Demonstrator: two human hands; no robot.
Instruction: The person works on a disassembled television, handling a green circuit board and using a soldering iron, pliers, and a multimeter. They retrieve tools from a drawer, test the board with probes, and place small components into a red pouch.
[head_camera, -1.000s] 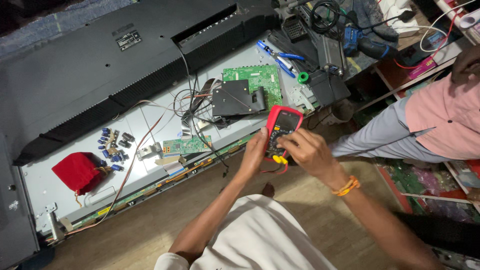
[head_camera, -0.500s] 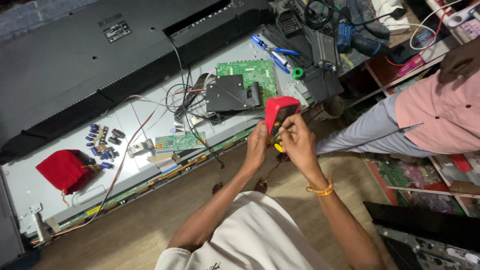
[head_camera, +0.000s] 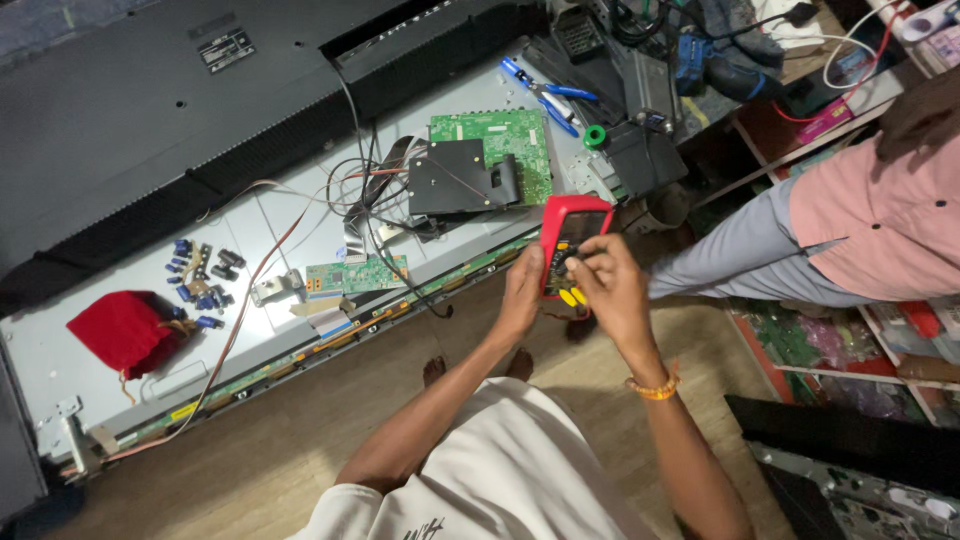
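A red and black multimeter is held upright over the floor in front of an opened flat television. My left hand grips the meter's left side. My right hand rests on the meter's face, its fingers over the dial and the yellow sockets near the bottom. An orange bangle sits on my right wrist. The television's inner metal plate carries a green main board with a black cover plate, a small green strip board and loose cables.
A red cloth pouch and several blue capacitors lie on the plate at left. Blue pliers, a green tape roll and black tool cases lie at the back right. Another person in a pink shirt sits at right.
The multimeter and both hands sit a little lower and to the right in view as the camera shifted. My right hand stays on the meter's face; the grip is unchanged.
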